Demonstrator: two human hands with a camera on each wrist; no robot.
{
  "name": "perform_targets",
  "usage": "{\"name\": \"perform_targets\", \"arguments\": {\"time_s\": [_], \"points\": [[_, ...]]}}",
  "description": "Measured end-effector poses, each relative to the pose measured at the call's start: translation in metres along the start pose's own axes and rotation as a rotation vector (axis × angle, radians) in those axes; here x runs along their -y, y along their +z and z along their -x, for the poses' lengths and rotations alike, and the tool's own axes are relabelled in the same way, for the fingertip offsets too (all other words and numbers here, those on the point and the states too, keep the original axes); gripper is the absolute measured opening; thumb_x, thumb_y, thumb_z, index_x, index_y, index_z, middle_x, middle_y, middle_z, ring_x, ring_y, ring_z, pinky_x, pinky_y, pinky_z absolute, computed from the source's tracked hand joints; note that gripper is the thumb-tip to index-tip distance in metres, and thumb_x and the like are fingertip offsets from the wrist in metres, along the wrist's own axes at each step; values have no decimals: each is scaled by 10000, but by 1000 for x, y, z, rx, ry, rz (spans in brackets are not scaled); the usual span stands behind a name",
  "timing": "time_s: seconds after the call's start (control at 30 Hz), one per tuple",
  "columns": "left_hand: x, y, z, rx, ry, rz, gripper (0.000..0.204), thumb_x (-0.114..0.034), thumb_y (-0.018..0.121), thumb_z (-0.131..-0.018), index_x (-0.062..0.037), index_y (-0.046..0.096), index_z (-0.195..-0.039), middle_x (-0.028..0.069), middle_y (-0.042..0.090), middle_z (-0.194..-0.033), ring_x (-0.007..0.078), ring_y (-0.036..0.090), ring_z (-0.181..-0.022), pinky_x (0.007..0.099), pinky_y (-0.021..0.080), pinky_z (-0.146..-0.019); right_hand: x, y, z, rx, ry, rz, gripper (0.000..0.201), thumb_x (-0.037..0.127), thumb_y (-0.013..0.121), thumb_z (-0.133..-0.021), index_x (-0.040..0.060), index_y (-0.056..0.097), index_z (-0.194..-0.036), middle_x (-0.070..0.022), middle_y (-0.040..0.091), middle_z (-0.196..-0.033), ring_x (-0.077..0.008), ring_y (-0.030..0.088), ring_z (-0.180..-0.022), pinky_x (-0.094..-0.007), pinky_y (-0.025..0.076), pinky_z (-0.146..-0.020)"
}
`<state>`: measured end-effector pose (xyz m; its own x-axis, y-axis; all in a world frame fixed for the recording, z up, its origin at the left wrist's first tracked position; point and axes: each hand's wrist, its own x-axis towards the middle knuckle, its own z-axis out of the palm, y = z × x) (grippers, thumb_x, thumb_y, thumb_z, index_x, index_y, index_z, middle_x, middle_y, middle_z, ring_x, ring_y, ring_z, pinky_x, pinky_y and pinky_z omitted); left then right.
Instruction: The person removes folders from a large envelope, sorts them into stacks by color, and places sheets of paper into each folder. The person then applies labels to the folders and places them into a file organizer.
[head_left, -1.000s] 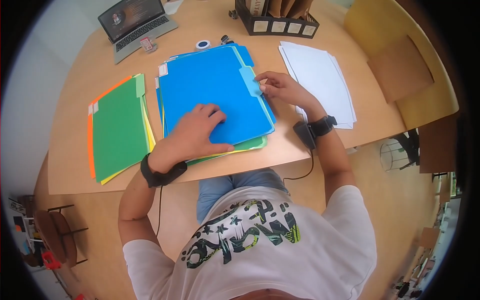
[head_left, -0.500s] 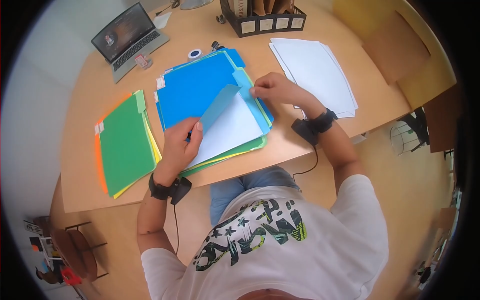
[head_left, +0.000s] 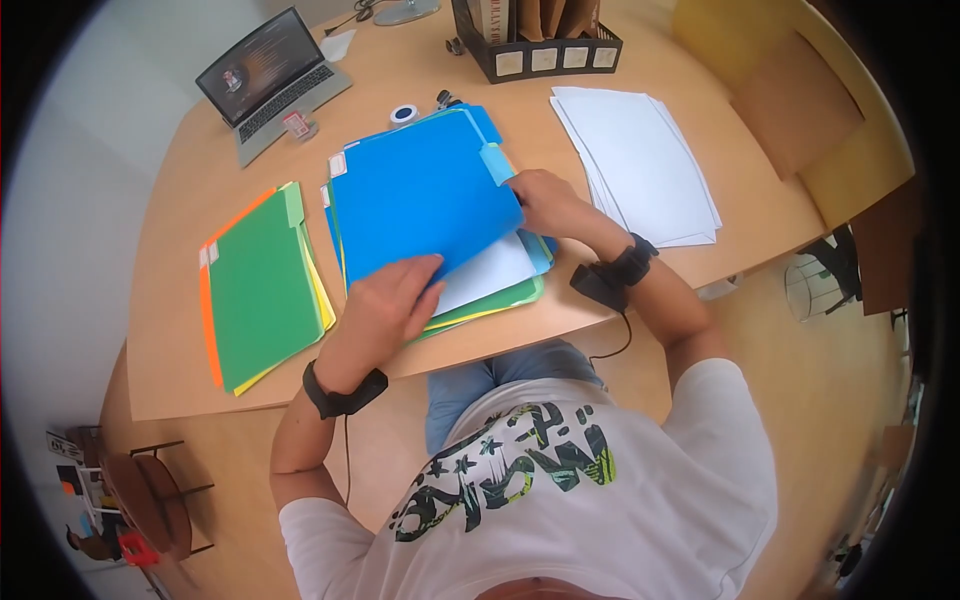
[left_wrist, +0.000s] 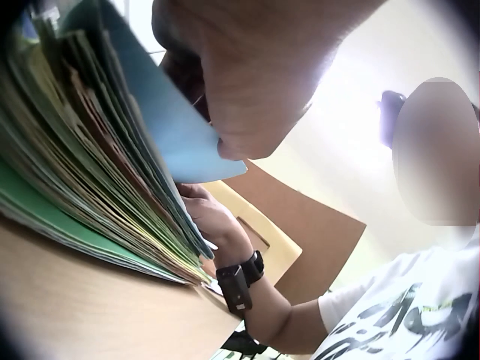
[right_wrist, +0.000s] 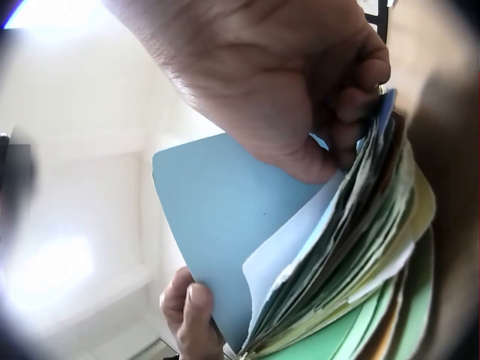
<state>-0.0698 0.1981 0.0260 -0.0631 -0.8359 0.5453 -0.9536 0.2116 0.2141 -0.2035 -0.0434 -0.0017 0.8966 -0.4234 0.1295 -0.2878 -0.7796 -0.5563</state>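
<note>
A blue file folder (head_left: 420, 190) tops a thick stack of folders, its front cover lifted at the near right corner. Under the cover a white sheet (head_left: 490, 275) shows. My left hand (head_left: 385, 305) pinches the cover's near edge, with the thumb on its light blue inner side (left_wrist: 195, 154) in the left wrist view. At the stack's right edge is my right hand (head_left: 555, 205), fingers curled on the folder just below its tab. The right wrist view shows the right thumb and fingers (right_wrist: 330, 150) at the edge, above layered green and yellow folders (right_wrist: 390, 292).
To the left lies a smaller pile with a green folder (head_left: 260, 290) on top. White sheets (head_left: 640, 165) lie to the right. At the back are a laptop (head_left: 270, 80), a round white object (head_left: 404, 115) and a black organizer (head_left: 555, 60). A yellow chair (head_left: 830, 110) stands at the right.
My left hand went from resting on the closed blue folder to folding its cover back, then lowered the cover partway. The right hand moved from beside the tab onto the folder's edge.
</note>
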Motion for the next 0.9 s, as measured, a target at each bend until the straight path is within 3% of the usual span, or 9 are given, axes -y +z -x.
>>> {"name": "perform_targets", "arguments": {"time_s": [0.1, 0.2, 0.27, 0.37, 0.47, 0.67, 0.8, 0.9], "points": [[-3, -9, 6, 186, -15, -141, 447, -73, 654, -734, -13, 561, -1167, 144, 606, -1128, 310, 605, -985, 387, 521, -786, 0, -10, 0, -9, 36, -76, 224, 228, 666, -765, 4, 647, -763, -155, 625, -714, -266, 603, -649, -355, 463, -606], [5, -10, 20, 228, -245, -128, 560, -37, 601, -681, -36, 522, -1235, 192, 499, -1286, 369, 523, -1132, 428, 467, -915, -7, -16, 1, -53, 26, -237, 173, 185, 651, -737, 15, 628, -712, -129, 617, -677, -239, 591, -614, -345, 451, -570], [11, -11, 28, 184, -329, -194, 573, -71, 624, -689, -39, 508, -1250, 217, 458, -1318, 380, 504, -1153, 442, 466, -921, -11, -11, 3, -129, -39, -365, 157, 162, 639, -734, 12, 611, -697, -118, 599, -639, -215, 570, -580, -331, 439, -553], [19, -12, 40, 129, -463, -192, 589, -20, 558, -693, -64, 498, -1277, 232, 433, -1355, 409, 484, -1178, 442, 437, -967, -12, -13, 4, -156, -43, -379, 131, 95, 621, -782, -10, 571, -723, -12, 528, -625, -73, 480, -597, -242, 391, -533], [22, -17, 49, 94, -602, -115, 642, 57, 495, -678, -99, 498, -1301, 252, 421, -1370, 418, 475, -1197, 429, 420, -996, -21, -16, 1, -168, 55, -397, 153, 154, 635, -722, 10, 597, -687, -89, 583, -613, -169, 557, -574, -307, 437, -546], [38, -32, 63, -179, -599, -129, 699, 153, 378, -626, -102, 568, -1249, 215, 487, -1336, 374, 492, -1210, 403, 412, -1009, -51, -49, 6, -312, 122, -218, 125, 123, 643, -716, 11, 597, -747, -83, 593, -647, -170, 562, -602, -299, 461, -577], [59, -50, 83, -343, -628, -155, 693, 161, 321, -610, -80, 622, -1186, 187, 541, -1299, 325, 497, -1232, 385, 389, -1035, -85, -85, 24, -367, 140, -115, 223, 20, 577, -747, 35, 627, -963, -91, 600, -705, -177, 573, -666, -297, 468, -639], [88, -64, 115, -466, -681, -84, 688, 155, 288, -619, -60, 631, -1175, 180, 570, -1272, 292, 500, -1240, 365, 357, -1057, -149, -101, 36, -446, 172, 92, 365, -29, 501, -754, 73, 655, -1069, -104, 613, -745, -205, 574, -673, -311, 462, -648]]}}
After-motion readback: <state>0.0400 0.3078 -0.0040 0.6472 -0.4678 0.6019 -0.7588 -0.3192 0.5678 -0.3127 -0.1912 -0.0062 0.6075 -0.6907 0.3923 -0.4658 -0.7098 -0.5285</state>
